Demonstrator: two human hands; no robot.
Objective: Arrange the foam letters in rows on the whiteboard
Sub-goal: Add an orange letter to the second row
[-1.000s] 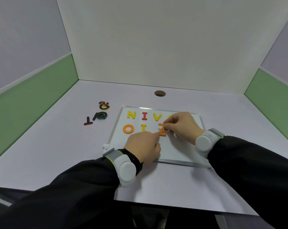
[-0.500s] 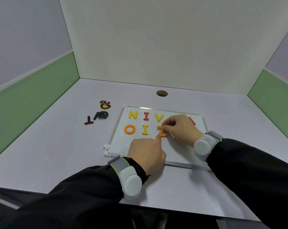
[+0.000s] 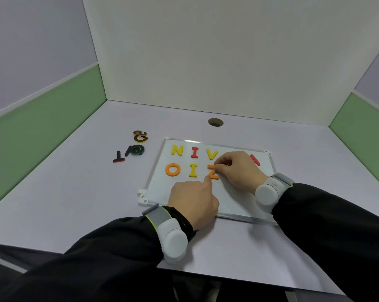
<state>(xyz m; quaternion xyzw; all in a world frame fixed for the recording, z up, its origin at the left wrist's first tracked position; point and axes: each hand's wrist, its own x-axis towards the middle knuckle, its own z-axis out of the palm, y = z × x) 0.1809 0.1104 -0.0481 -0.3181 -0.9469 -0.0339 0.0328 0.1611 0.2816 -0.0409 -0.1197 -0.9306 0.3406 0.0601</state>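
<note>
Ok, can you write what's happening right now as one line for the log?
step: setting orange Z in second row | left hand: fingertip on Z | right hand: pinching Z | whiteboard: two rows | left on table: three pieces

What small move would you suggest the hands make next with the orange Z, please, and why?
Probably let go: the orange Z already lies in line beside the yellow I, with the left hand touching its lower end and the right hand pinching its top.
</note>
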